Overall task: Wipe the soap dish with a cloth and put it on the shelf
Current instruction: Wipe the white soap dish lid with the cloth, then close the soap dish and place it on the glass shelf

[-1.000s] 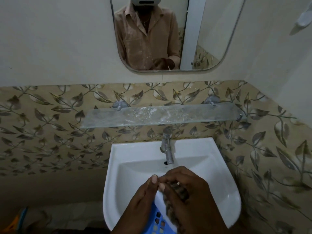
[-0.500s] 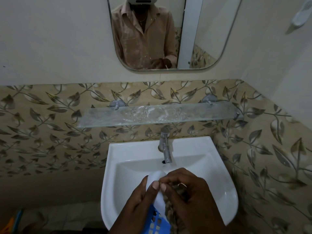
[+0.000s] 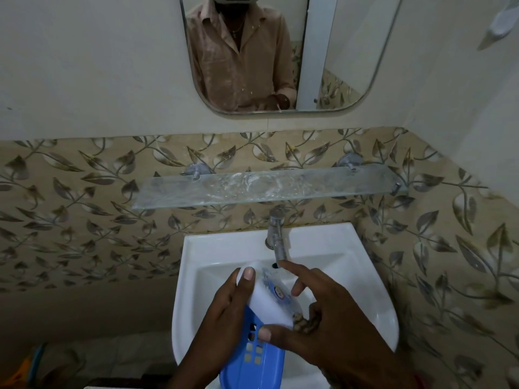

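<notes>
The soap dish has a white upper part and a blue slotted tray, and it is held tilted over the sink. My left hand grips its left side, thumb on the far white end. My right hand lies over its right side, thumb pressed on the near white edge and index finger stretched out. A brown patterned cloth is bunched under my right fingers against the dish; most of it is hidden. The glass shelf hangs on the wall above the tap, with nothing on it.
A white basin sits below my hands, with a chrome tap at its back. A mirror hangs above the shelf. Leaf-patterned tiles cover the walls, and the right wall stands close. Something orange lies on the floor at lower left.
More of the dish's white part shows now, pushed up and forward. My right hand has slid toward the near right edge with the cloth, and its index finger has lifted.
</notes>
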{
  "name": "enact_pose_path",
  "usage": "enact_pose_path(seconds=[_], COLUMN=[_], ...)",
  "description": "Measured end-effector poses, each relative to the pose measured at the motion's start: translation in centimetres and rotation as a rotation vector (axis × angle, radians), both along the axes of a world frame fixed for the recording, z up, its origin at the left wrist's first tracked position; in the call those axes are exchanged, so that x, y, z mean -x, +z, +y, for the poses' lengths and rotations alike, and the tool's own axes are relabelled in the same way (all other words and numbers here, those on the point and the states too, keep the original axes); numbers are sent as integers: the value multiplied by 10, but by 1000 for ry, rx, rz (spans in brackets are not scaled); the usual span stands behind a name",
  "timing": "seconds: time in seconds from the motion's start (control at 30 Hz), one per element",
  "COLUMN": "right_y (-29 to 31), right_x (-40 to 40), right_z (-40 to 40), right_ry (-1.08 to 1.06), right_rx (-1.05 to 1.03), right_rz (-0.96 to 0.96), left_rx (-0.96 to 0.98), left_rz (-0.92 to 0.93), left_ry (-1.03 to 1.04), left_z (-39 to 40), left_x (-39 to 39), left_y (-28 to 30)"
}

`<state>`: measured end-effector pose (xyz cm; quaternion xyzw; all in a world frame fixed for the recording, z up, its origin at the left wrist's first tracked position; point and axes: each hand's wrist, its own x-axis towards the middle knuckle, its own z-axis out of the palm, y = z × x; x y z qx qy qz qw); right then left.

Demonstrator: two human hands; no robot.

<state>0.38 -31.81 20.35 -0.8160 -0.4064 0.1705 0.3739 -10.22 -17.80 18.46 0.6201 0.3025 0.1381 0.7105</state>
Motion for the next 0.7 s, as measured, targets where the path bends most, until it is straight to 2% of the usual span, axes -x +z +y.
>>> enact_pose_path(seconds=[0.2, 0.4, 0.53, 0.63, 0.7], right_y=[1, -5, -12, -11, -10], right_x=[-12, -13, -19, -13, -5], right_z=[5, 13, 8, 2, 0], right_ry=[78, -9, -138, -112, -84], right_rx=[89, 70, -53, -112, -122], right_rz=[-37, 206, 403, 473, 499], left_rx=[22, 97, 217, 273, 272], left_rz=[30, 39, -16, -62, -101], left_ry=[-15, -51, 164, 355, 404], left_z=[11, 17, 28, 35, 35], left_x=[0, 0, -1, -3, -4], left_y=[1, 1, -11, -19, -20])
